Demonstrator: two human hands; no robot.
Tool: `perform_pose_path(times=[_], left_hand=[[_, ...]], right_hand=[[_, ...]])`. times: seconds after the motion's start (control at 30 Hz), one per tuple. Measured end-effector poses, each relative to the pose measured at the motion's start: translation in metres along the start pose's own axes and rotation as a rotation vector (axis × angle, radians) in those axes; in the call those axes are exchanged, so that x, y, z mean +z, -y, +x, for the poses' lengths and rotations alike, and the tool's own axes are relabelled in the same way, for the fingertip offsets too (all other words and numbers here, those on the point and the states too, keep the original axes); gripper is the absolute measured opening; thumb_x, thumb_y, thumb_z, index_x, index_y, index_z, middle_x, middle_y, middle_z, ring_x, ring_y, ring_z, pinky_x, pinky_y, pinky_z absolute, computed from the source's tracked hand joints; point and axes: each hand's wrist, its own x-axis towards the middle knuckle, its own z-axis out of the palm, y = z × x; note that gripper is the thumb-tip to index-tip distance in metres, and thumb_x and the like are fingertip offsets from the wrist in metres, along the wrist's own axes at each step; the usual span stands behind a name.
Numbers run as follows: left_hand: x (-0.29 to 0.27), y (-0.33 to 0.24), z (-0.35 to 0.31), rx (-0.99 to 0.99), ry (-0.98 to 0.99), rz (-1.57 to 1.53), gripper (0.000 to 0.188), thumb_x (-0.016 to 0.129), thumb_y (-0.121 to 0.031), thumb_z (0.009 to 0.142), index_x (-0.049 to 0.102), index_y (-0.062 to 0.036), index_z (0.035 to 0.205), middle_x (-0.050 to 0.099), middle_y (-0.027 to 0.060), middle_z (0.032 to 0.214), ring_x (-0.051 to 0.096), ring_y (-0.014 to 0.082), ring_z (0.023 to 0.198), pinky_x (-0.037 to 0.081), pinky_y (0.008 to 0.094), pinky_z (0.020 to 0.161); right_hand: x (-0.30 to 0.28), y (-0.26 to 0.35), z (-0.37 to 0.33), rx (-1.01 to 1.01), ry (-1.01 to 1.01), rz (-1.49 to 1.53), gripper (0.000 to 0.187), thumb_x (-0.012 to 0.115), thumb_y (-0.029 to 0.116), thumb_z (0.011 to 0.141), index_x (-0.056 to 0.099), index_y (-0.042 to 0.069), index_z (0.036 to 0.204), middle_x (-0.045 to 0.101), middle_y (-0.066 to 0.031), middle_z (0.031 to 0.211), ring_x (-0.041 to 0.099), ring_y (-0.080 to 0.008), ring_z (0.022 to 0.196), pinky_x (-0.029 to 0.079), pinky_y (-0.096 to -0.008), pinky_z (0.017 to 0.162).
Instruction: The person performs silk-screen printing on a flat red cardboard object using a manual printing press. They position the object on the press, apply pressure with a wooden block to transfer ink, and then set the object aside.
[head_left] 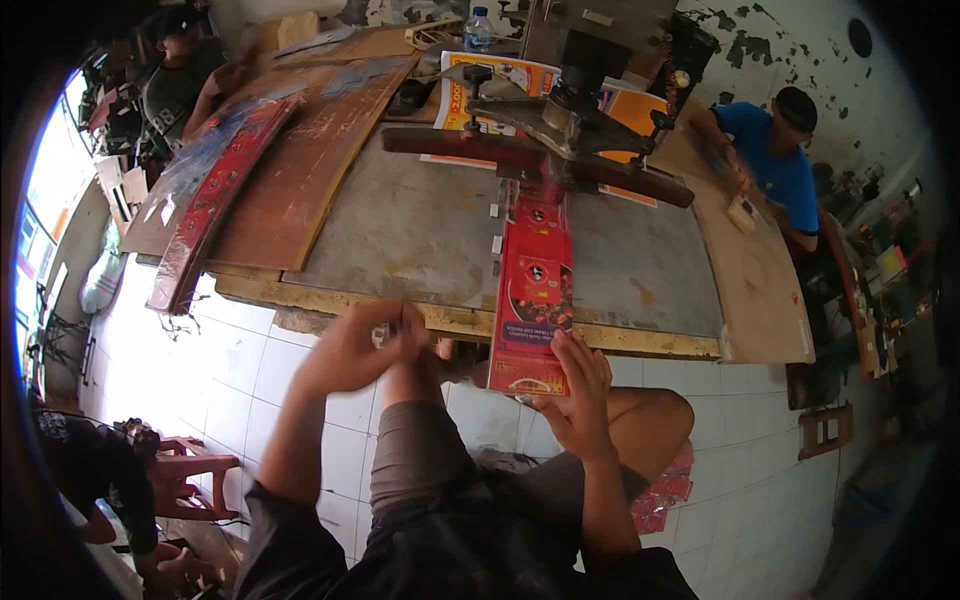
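A long strip of red printed plastic film (536, 270) lies across the grey metal tabletop (420, 230), and its near end juts out over the front edge. My right hand (578, 390) grips that near end at its right corner, thumb below and fingers on top. Apart from the strip, my left hand (365, 345) is raised over my left knee in front of the table edge. Its fingers are pinched together and slightly blurred; what they hold cannot be made out. The far end of the strip runs beneath the dark red bar of a press (540, 160).
On the left, a stack of red printed film (215, 200) overhangs a brown board (340, 150). Small white pieces (497, 244) lie beside the strip. A water bottle (478, 30) stands at the back. One person (775, 150) works at right, others at left. A red stool (190, 475) stands lower left.
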Motion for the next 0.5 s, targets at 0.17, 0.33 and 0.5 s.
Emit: perform_pose_path(times=[0.17,0.33,0.5], left_hand=[[0.009,0.049,0.142,0.174,-0.123,0.648,0.024,0.06,-0.025,0.108,0.071,-0.0064,0.119,0.073,0.0162,0.127,0.069,0.0346,0.12,0.051,0.049,0.106],[0.017,0.131,0.298,0.24,-0.238,0.864,0.041,0.059,-0.03,0.106,0.067,-0.0083,0.14,0.064,0.0194,0.145,0.058,0.0402,0.137,0.043,0.0549,0.118],[0.02,0.18,0.381,0.324,-0.395,1.087,0.045,0.058,-0.032,0.106,0.064,-0.0076,0.142,0.063,0.0206,0.145,0.058,0.0414,0.136,0.043,0.0557,0.117]], right_hand=[[-0.007,0.0,0.0,0.011,0.018,-0.059,0.075,0.073,0.052,0.1,0.06,0.002,0.155,0.051,-0.0126,0.168,0.04,-0.0328,0.162,0.02,-0.0563,0.129],[-0.009,-0.001,0.0,0.025,0.025,-0.048,0.075,0.074,0.051,0.099,0.06,0.002,0.154,0.052,-0.0126,0.168,0.04,-0.0327,0.162,0.02,-0.0549,0.13],[-0.006,-0.001,0.001,0.011,0.049,-0.054,0.074,0.074,0.051,0.099,0.06,0.005,0.155,0.052,-0.0113,0.168,0.04,-0.0318,0.162,0.02,-0.0546,0.13]])
